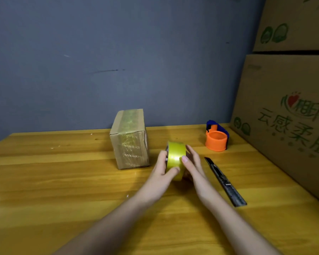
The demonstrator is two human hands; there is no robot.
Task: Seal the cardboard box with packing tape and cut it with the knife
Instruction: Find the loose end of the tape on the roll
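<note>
A small cardboard box point(130, 140) stands on the wooden table point(63, 181), with shiny tape running over its top and down its front face. Just right of it, both hands hold a yellowish roll of packing tape point(175, 157) on edge. My left hand point(163, 170) grips the roll's left side, thumb across its front. My right hand point(192, 162) presses flat against the roll's right side, thumb on the tape surface. A dark utility knife point(225, 181) lies on the table to the right of my right hand, blade end pointing away from me.
An orange and blue tape dispenser point(216, 138) sits at the back right of the table. Large printed cardboard cartons point(287, 116) are stacked along the right edge. A blue-grey wall point(118, 61) closes off the back.
</note>
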